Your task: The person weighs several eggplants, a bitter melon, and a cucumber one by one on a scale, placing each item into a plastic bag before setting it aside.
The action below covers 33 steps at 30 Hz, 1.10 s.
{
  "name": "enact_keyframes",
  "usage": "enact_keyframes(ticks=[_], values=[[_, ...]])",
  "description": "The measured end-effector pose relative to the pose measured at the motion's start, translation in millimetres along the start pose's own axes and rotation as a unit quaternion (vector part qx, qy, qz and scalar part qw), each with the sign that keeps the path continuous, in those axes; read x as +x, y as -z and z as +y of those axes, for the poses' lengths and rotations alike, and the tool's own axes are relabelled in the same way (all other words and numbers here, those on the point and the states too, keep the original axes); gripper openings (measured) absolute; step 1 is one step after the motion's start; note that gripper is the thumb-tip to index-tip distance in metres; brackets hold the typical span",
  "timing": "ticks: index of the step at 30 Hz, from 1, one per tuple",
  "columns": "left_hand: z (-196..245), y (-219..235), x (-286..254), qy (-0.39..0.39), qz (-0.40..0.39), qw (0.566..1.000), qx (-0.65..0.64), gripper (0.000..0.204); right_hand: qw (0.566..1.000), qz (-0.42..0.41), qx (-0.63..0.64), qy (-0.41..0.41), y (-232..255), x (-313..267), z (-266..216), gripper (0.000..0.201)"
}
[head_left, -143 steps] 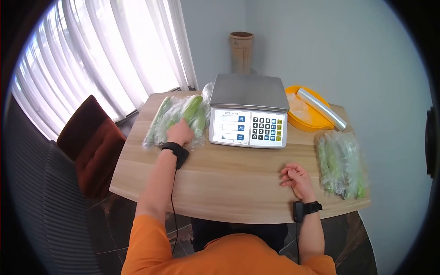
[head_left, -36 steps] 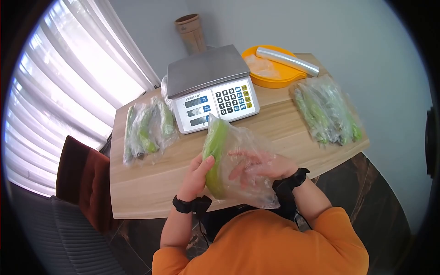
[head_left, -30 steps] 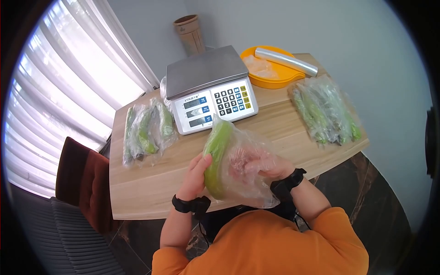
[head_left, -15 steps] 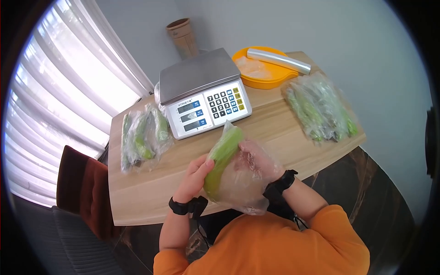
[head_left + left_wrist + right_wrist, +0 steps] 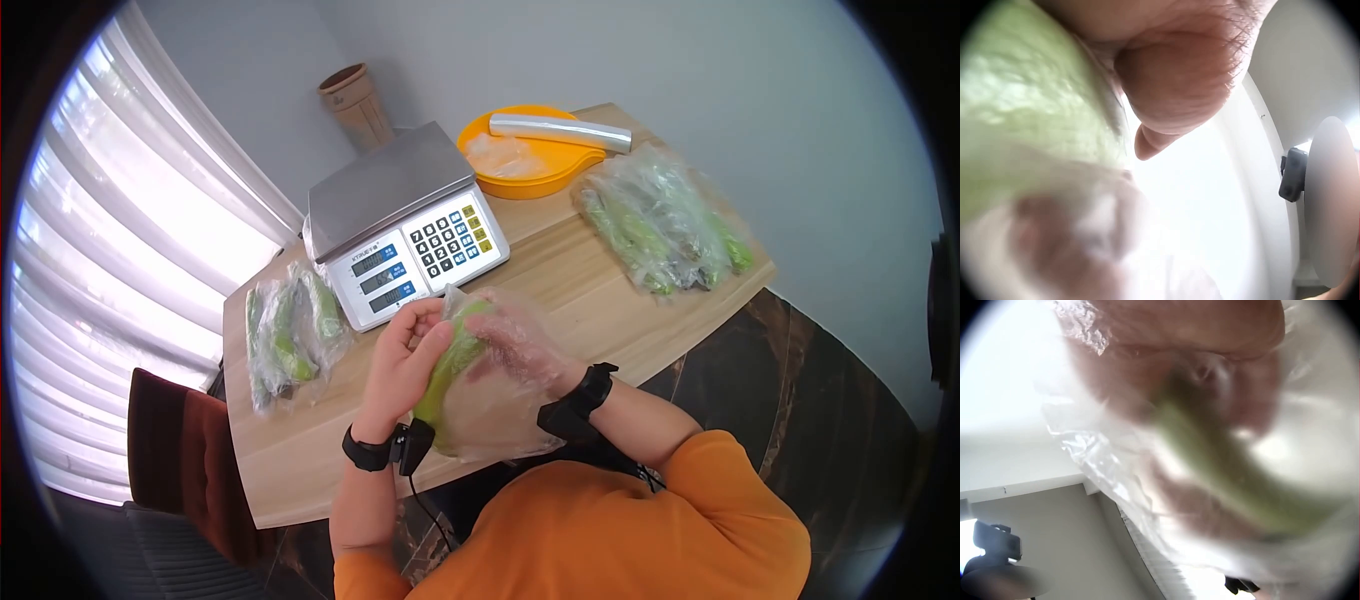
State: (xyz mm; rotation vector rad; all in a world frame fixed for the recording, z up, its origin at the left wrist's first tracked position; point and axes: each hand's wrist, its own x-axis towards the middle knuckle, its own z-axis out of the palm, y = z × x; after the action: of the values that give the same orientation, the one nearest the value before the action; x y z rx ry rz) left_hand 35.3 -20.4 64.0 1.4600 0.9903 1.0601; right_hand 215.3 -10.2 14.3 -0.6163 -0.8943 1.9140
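Observation:
A long green vegetable [image 5: 433, 393] in a clear plastic bag [image 5: 500, 410] is held above the table's front part in the head view. My left hand [image 5: 398, 365] grips its left side, thumb toward the upper part. My right hand [image 5: 520, 345] is behind the bag's film and pinches the vegetable near its upper end. In the left wrist view the green vegetable [image 5: 1029, 94] fills the left side beside curled fingers [image 5: 1172, 81]. The right wrist view shows the vegetable [image 5: 1229, 469] blurred under the right hand [image 5: 1191, 337], with film around both.
A scale [image 5: 400, 240] stands behind the hands. Bagged green vegetables [image 5: 285, 335] lie at the left, and more [image 5: 660, 225] at the right. A yellow tray [image 5: 530, 187] with a film roll [image 5: 560, 130] stands at the back. A chair [image 5: 190, 460] is at the left.
A vegetable from the left was picked up and brought to the middle. The right hand, spread within the film earlier, has moved up to the vegetable's upper end. The head view has turned.

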Motion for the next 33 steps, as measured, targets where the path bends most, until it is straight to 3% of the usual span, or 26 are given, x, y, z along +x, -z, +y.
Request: enact_keyframes(ticks=[3,5,8,14,18,20,22,24,27,30,33], values=[[10.1,-1.9,5.0,0.007,-0.019,0.996,0.087,0.019,0.999,0.001,0.0,0.043,-4.7,-0.5,3.0,0.034],[10.3,2.1,8.3,0.02,-0.018,0.99,0.14,0.015,1.0,-0.009,-0.014,0.025,-4.0,0.1,0.0,0.036],[1.5,1.4,10.5,0.016,-0.005,0.993,0.121,0.012,0.999,0.001,-0.036,0.023,-4.2,-0.2,-0.3,0.038],[-14.6,7.8,13.6,0.037,0.088,0.994,-0.043,0.014,1.0,0.017,-0.016,-0.007,2.2,3.4,5.4,0.035],[-21.0,10.1,14.5,-0.008,0.127,0.983,-0.13,0.015,1.0,0.01,0.01,0.014,11.0,7.0,15.0,0.036],[-24.8,9.9,16.4,-0.037,0.147,0.97,-0.191,0.016,0.978,-0.015,-0.124,0.167,28.2,13.3,36.8,0.038],[-26.3,11.1,16.1,-0.035,0.2,0.952,-0.231,0.016,0.982,-0.01,-0.081,0.167,40.8,10.8,40.9,0.042],[-26.1,14.0,17.5,-0.037,0.244,0.931,-0.268,0.016,0.99,0.028,0.137,0.009,30.1,-2.1,15.6,0.047],[-26.6,25.9,16.0,-0.037,0.273,0.912,-0.304,0.015,0.998,0.05,0.035,-0.027,39.7,-8.3,11.1,0.053],[-39.3,34.7,14.1,-0.03,0.267,0.911,-0.313,0.015,0.975,-0.008,-0.223,-0.013,59.3,-15.4,7.0,0.053],[-47.4,39.3,14.6,-0.036,0.292,0.901,-0.319,0.014,0.965,-0.036,-0.256,-0.036,69.9,-24.8,1.4,0.046]])
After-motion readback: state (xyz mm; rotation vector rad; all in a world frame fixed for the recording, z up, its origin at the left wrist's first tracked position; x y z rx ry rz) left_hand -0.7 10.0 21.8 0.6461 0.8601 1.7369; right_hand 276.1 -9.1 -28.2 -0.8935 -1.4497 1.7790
